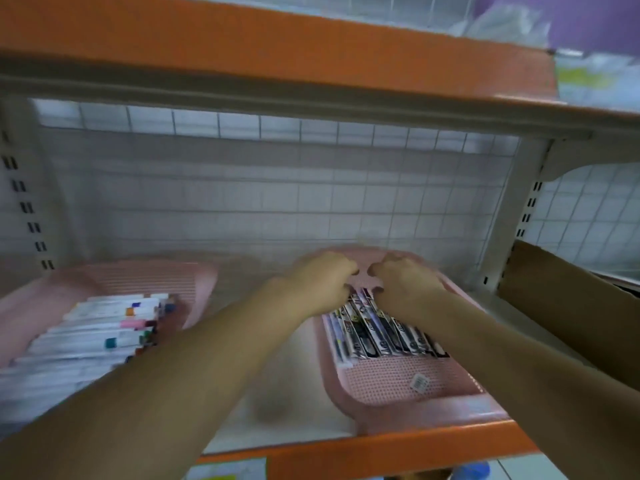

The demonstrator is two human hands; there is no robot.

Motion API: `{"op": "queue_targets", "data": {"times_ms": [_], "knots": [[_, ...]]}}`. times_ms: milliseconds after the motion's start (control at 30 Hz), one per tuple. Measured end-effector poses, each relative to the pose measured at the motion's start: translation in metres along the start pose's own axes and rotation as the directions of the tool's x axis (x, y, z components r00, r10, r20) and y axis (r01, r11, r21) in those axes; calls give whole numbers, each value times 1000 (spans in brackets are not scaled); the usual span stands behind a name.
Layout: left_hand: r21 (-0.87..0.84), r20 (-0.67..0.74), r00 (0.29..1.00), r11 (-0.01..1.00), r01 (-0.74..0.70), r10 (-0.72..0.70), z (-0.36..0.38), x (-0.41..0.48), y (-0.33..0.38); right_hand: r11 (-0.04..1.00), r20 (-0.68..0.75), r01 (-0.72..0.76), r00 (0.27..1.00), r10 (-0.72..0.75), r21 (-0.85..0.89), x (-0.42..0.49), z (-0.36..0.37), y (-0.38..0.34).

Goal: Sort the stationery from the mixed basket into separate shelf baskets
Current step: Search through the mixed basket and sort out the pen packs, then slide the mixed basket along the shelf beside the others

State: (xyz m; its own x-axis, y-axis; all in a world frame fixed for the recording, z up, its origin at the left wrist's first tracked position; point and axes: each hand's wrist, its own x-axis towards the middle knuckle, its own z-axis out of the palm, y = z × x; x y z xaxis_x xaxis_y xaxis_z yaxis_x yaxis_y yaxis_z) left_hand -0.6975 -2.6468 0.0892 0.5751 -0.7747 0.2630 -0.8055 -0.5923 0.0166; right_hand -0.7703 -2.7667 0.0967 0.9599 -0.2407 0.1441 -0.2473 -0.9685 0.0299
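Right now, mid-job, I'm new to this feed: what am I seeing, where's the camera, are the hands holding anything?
No machine here: these are a person's bare arms, filmed by one head-worn camera looking down into a shelf. The left hand and right hand meet, fingers curled, at the far ends of black packaged pens lying in the right pink basket. Blur hides whether they grip them. The left pink basket holds white markers. A cardboard box stands at the right.
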Motion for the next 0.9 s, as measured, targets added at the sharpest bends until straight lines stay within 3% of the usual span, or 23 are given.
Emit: {"op": "queue_targets", "data": {"times_ms": [267, 500, 600, 700, 900], "knots": [[94, -35, 993, 989, 114, -111, -65, -167, -121, 971, -41, 212, 977, -208, 111, -25, -17, -157], [188, -204, 952, 945, 267, -228, -113, -364, -245, 916, -88, 391, 919, -384, 86, -47, -31, -323], [93, -195, 892, 898, 430, -407, -125, -440, -293, 864, -129, 501, 861, -492, 48, -51, -32, -399], [109, -161, 868, 866, 488, -469, -143, -496, -330, 807, -138, 588, 805, -578, 49, -53, -30, -467], [-72, -181, 750, 770, 634, -635, -151, -579, -415, 691, -131, 720, 692, -710, 62, -45, -30, -584]]}}
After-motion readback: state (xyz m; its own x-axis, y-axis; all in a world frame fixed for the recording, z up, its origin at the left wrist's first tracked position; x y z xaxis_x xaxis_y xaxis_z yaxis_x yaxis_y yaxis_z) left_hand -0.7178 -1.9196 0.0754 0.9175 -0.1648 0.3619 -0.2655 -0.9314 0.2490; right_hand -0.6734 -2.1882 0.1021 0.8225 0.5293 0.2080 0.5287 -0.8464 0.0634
